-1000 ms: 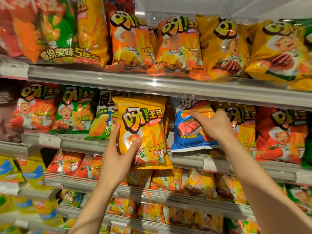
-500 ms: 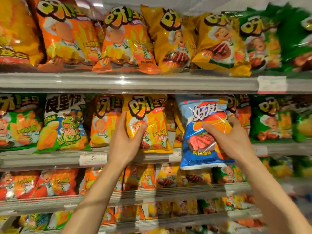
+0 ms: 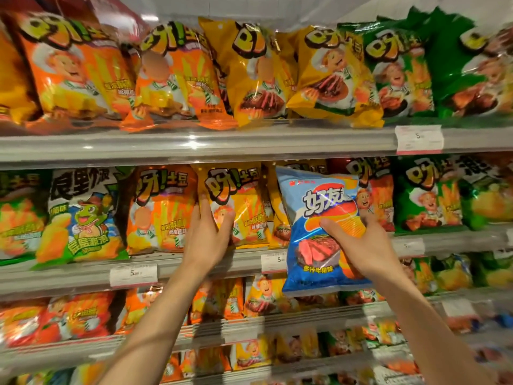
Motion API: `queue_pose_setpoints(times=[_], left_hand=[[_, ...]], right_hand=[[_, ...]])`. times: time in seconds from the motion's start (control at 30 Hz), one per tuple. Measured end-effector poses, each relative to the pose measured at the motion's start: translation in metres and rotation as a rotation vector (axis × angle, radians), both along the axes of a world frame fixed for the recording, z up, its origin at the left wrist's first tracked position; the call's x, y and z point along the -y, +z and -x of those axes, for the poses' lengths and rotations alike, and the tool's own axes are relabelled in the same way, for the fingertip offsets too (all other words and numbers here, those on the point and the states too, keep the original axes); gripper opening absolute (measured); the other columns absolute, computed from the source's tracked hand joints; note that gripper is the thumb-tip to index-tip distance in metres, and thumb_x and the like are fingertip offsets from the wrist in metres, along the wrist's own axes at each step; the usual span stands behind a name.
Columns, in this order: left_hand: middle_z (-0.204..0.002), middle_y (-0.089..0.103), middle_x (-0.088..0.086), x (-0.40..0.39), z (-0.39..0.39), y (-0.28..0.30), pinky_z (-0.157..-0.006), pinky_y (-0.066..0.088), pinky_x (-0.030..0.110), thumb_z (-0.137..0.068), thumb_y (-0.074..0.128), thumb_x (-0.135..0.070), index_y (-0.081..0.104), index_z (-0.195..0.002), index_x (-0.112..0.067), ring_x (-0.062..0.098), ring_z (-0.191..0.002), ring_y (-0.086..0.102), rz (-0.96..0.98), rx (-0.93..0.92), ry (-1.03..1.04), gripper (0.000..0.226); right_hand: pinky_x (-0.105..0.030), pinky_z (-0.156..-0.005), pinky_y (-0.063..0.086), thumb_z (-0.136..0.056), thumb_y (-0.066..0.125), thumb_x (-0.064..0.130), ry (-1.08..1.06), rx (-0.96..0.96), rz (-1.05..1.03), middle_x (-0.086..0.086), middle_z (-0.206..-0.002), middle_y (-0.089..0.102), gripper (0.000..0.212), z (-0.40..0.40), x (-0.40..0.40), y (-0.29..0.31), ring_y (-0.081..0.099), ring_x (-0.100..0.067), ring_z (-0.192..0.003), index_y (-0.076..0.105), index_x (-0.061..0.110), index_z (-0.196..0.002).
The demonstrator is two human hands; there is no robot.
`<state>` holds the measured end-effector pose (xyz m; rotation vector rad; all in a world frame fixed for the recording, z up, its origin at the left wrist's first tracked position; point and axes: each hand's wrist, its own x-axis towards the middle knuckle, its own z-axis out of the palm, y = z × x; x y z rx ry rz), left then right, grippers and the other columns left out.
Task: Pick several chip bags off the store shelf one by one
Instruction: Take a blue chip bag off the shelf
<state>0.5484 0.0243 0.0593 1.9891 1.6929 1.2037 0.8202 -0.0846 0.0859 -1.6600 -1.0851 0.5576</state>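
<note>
A blue chip bag (image 3: 319,212) with a steak picture is held out in front of the middle shelf (image 3: 194,262) by my right hand (image 3: 361,245), thumb across its front. My left hand (image 3: 208,234) grips the lower left of a yellow chip bag (image 3: 238,201), which stands upright at the shelf's front, its lower edge level with the shelf lip. Orange bags (image 3: 161,207) stand to its left on the same shelf.
The top shelf (image 3: 249,140) carries orange, yellow and green chip bags. Green bags (image 3: 427,195) fill the middle shelf's right end, a frog-print bag (image 3: 83,215) its left. Lower shelves hold several smaller bags. Price tags (image 3: 419,138) line the shelf edges.
My right hand has pulled the blue bag off the shelf and lowered it toward me. My left hand has carried the yellow bag up toward the shelf. The view has shifted right and closer.
</note>
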Motion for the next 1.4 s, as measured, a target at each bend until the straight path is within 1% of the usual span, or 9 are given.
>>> queue_pose_setpoints(times=[0.17,0.3,0.47,0.6,0.77,0.93,1.13,1.3,1.4], left_hand=[[-0.168,0.026,0.009,0.023,0.000,-0.001,-0.125,0.023,0.042,-0.103,0.047,-0.052,0.025,-0.161,-0.011,0.024,-0.157,0.019,-0.071,0.090,0.001,0.075],[-0.147,0.050,0.004,0.057,0.001,-0.006,-0.115,0.039,0.039,-0.100,0.061,-0.038,0.050,-0.147,-0.018,0.016,-0.137,0.045,-0.217,0.185,-0.029,0.053],[-0.141,0.058,-0.013,0.099,-0.007,-0.016,-0.102,0.048,0.023,-0.085,0.066,-0.065,0.038,-0.153,-0.041,-0.008,-0.122,0.056,0.240,0.460,-0.419,0.077],[-0.118,0.074,-0.018,0.118,-0.019,-0.027,-0.079,0.058,0.018,-0.096,0.064,-0.030,0.044,-0.144,-0.035,-0.004,-0.099,0.072,0.372,0.647,-0.600,0.052],[-0.125,0.059,-0.041,0.132,-0.020,-0.061,-0.096,0.053,0.021,-0.083,0.061,-0.056,0.043,-0.137,-0.058,-0.017,-0.114,0.058,0.345,0.533,-0.554,0.057],[-0.134,0.055,-0.032,0.154,-0.049,-0.066,-0.097,0.056,0.027,-0.083,0.062,-0.055,0.043,-0.135,-0.060,-0.003,-0.123,0.058,0.383,0.541,-0.565,0.056],[-0.140,0.063,-0.008,0.171,-0.130,-0.069,-0.096,0.056,0.021,-0.098,0.060,-0.003,0.057,-0.139,-0.027,0.007,-0.127,0.061,0.449,0.721,-0.635,0.048],[-0.148,0.056,-0.016,0.194,-0.237,-0.076,-0.103,0.052,0.026,-0.086,0.070,-0.037,0.053,-0.142,-0.039,0.003,-0.134,0.054,0.489,0.636,-0.664,0.058],[-0.134,0.056,-0.035,0.214,-0.307,-0.073,-0.096,0.052,0.013,-0.091,0.065,-0.034,0.050,-0.126,-0.052,-0.021,-0.119,0.054,0.477,0.601,-0.720,0.041]], right_hand=[[-0.051,-0.102,0.050,-0.044,0.071,0.093,-0.001,-0.042,0.040,0.006,-0.128,0.066,0.113,0.004,0.000,-0.005,0.062,-0.023,-0.118,0.046,0.035,-0.138],[-0.049,-0.101,0.051,-0.047,0.076,0.086,0.031,-0.103,0.005,0.008,-0.120,0.069,0.108,0.017,0.007,-0.011,0.065,-0.018,-0.112,0.049,0.032,-0.136],[-0.032,-0.080,0.058,-0.080,0.081,0.040,0.118,-0.206,-0.033,0.007,-0.091,0.078,0.046,0.049,0.020,-0.025,0.074,-0.006,-0.078,0.059,0.027,-0.119],[-0.019,-0.054,0.051,-0.080,0.077,0.047,0.124,-0.196,-0.057,0.012,-0.075,0.071,0.041,0.074,0.038,-0.045,0.068,-0.003,-0.061,0.063,0.022,-0.110],[-0.029,-0.086,0.056,-0.078,0.059,0.065,0.105,-0.266,-0.018,0.018,-0.113,0.069,0.050,0.080,0.068,-0.073,0.068,-0.002,-0.101,0.061,0.041,-0.122],[-0.018,-0.075,0.052,-0.084,0.058,0.061,0.043,-0.313,-0.019,0.018,-0.117,0.067,0.044,0.050,0.094,-0.081,0.066,0.000,-0.102,0.061,0.039,-0.122],[-0.026,-0.070,0.055,-0.080,0.063,0.064,-0.020,-0.337,-0.050,0.011,-0.108,0.072,0.048,-0.026,0.122,-0.086,0.071,-0.009,-0.095,0.063,0.035,-0.117],[-0.014,-0.065,0.049,-0.079,0.063,0.063,-0.080,-0.352,-0.062,0.012,-0.113,0.070,0.053,-0.128,0.160,-0.083,0.068,-0.009,-0.101,0.061,0.033,-0.122],[-0.011,-0.061,0.047,-0.080,0.063,0.062,-0.139,-0.341,-0.073,0.013,-0.114,0.068,0.052,-0.196,0.183,-0.086,0.067,-0.009,-0.102,0.059,0.029,-0.121]])
